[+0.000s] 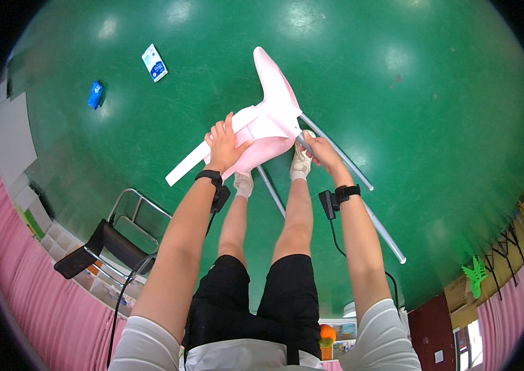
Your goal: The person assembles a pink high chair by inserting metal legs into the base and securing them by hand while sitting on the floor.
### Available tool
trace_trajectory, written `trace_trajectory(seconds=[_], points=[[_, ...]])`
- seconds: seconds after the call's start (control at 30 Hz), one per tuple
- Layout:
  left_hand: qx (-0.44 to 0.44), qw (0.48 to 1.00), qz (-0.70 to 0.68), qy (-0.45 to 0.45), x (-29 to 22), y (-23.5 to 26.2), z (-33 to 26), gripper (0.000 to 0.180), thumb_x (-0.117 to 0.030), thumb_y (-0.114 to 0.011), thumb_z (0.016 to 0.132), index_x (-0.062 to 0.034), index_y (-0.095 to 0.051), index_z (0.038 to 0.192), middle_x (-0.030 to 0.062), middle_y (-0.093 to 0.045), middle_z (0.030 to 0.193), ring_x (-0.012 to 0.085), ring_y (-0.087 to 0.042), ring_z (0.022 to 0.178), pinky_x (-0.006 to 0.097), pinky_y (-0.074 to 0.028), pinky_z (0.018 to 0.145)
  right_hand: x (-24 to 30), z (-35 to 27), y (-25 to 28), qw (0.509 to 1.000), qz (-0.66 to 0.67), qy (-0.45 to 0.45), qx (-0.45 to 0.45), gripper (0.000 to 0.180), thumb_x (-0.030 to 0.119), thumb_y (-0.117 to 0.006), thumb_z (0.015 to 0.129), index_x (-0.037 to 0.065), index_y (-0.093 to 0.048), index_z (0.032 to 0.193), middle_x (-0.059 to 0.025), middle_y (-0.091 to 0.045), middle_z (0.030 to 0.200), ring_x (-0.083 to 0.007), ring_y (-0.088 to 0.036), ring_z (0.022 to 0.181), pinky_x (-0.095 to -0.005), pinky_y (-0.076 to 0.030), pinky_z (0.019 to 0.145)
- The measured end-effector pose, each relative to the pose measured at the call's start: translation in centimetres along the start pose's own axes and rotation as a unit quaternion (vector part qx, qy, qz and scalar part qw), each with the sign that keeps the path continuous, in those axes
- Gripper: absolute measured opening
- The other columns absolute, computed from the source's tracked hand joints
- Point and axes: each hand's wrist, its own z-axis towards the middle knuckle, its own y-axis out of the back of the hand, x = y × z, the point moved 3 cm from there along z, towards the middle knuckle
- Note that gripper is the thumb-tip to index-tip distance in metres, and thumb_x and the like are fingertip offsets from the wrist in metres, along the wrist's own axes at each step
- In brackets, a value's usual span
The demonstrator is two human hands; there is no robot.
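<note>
In front of my feet a pink moulded plastic seat (pixel 268 145) lies tipped over on the green floor, with a paler pink part across it. Several grey metal tube legs (pixel 342 159) slant out from it to the right and toward me. A flat white strip (pixel 186 164) sticks out at its lower left. My left hand (pixel 226 142) rests on the seat's left part, fingers spread and the palm down. At the seat's right edge, my right hand (pixel 320 151) is closed around the upper end of one tube leg. Its fingertips are partly hidden.
Black devices on straps sit on both wrists, with cables hanging down. A white and blue packet (pixel 155 63) and a small blue packet (pixel 95 95) lie farther off to the left. At the near left stands a black chair (pixel 127 242) with a metal frame, beside shelves and pink curtains (pixel 33 290).
</note>
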Motion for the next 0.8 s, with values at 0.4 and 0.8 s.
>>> trace_trajectory(seconds=[0.4,0.8], points=[[0.001,1.000,0.029,0.001,0.0,-0.3,-0.1,0.098,-0.050,-0.070,0.072,-0.0031,-0.019,0.141,0.0162,-0.038,0.115,0.0325,-0.036,0.109,0.051,-0.025,0.090,0.3,0.8,-0.4,0.997,0.072,-0.011,0.008,0.080,0.067,-0.011,0.090,0.007,-0.061,0.074,0.0004,-0.049,0.056,-0.0084,-0.039,0.044,-0.0232,-0.030,0.040],[0.003,1.000,0.016,0.003,-0.5,0.0,-0.2,0.098,-0.048,-0.070,0.072,-0.0046,-0.018,0.142,0.0164,-0.038,0.116,0.0327,-0.037,0.109,0.051,-0.025,0.091,-0.5,1.5,-0.9,0.993,-0.084,-0.023,-0.075,0.085,0.064,-0.002,0.090,0.009,-0.058,0.059,-0.0065,-0.056,0.056,-0.0212,-0.057,0.058,-0.0350,-0.046,0.064]])
